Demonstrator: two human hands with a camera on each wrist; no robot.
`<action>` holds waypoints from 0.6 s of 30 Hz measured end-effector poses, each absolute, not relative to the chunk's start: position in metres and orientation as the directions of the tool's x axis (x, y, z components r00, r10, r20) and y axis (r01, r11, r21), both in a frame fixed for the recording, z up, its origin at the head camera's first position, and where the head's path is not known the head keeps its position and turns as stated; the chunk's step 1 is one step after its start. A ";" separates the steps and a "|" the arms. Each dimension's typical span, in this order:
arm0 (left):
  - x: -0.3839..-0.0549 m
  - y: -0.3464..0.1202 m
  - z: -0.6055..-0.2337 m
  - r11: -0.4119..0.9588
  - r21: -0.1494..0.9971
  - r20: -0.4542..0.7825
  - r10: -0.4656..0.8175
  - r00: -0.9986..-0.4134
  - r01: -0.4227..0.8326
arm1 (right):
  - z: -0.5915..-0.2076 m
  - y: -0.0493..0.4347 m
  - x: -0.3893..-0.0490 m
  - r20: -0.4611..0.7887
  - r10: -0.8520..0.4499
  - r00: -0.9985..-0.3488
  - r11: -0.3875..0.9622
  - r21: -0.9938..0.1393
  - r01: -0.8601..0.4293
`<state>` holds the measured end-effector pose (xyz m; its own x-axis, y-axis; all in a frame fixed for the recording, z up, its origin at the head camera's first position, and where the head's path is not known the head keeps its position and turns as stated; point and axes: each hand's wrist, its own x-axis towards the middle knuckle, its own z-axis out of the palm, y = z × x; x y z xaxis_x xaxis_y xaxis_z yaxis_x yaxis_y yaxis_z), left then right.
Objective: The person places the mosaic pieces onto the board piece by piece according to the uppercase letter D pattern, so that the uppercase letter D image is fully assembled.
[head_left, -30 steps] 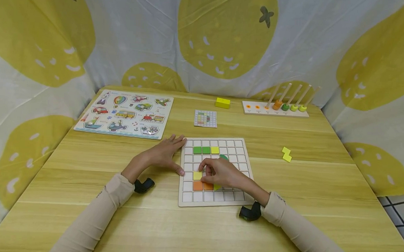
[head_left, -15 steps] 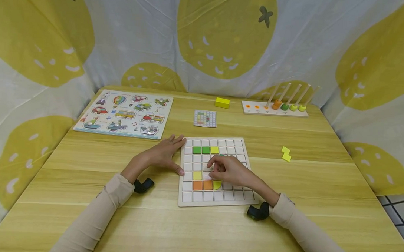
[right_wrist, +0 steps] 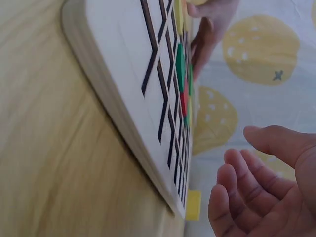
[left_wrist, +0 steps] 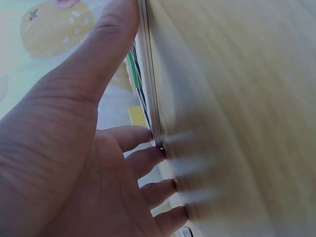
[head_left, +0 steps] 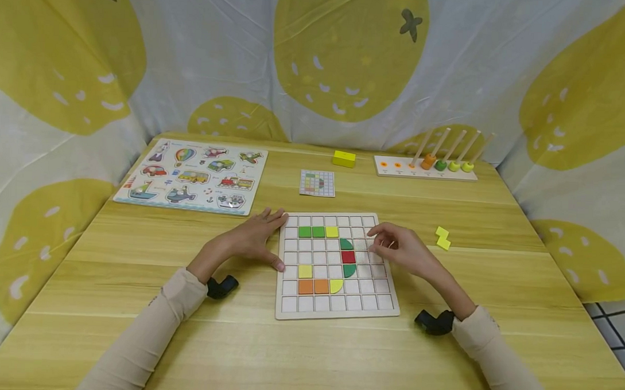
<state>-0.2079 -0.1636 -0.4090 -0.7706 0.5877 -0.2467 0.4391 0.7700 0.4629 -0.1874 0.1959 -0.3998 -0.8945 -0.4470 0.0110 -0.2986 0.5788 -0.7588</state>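
A white grid board (head_left: pixel 339 316) lies on the table, bearing coloured tiles. Across its upper rows are two green squares (head_left: pixel 311 232) and a yellow square (head_left: pixel 332 232). A red square (head_left: pixel 348 257) sits between two rounded green tiles (head_left: pixel 349 270). Lower left are a yellow square (head_left: pixel 305 271), orange squares (head_left: pixel 306 286) and a rounded yellow tile (head_left: pixel 336 286). My left hand (head_left: pixel 251 237) rests spread along the board's left edge, thumb and fingertips touching it. Over the right edge hovers my right hand (head_left: pixel 403 251), fingers loosely bent; the right wrist view shows nothing in them.
Two yellow squares (head_left: pixel 443 244) lie corner to corner right of the board. Behind it are a pattern card (head_left: pixel 317 183) and a yellow block (head_left: pixel 344 159). A vehicle puzzle (head_left: pixel 191 176) lies back left; a peg stand (head_left: pixel 426 169) with beads stands back right.
My right hand has moved from over the board's middle to its right edge, uncovering the red and green tiles. My left hand has stayed in place.
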 end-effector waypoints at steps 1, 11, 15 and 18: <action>-0.208 -0.164 -0.409 0.768 0.463 -0.244 0.590 -0.770 0.442 | -0.399 0.203 -0.189 0.020 -0.431 -0.902 0.583 -0.757 -0.295; -0.207 -0.163 -0.408 0.766 0.463 -0.236 0.592 -0.771 0.446 | -0.391 0.273 -0.193 0.099 -0.320 -0.942 0.620 -0.730 -0.287; -0.207 -0.163 -0.408 0.765 0.466 -0.236 0.591 -0.771 0.444 | -0.392 0.298 -0.194 0.094 -0.259 -0.961 0.649 -0.720 -0.245; -0.208 -0.163 -0.408 0.764 0.466 -0.237 0.593 -0.770 0.445 | -0.395 0.314 -0.194 0.071 -0.217 -0.974 0.659 -0.726 -0.200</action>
<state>-0.2078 -0.1630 -0.4081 -0.7696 0.5928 -0.2373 0.4451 0.7645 0.4664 -0.1938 0.3138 -0.3948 -0.9735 -0.2174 0.0706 -0.1996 0.6586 -0.7256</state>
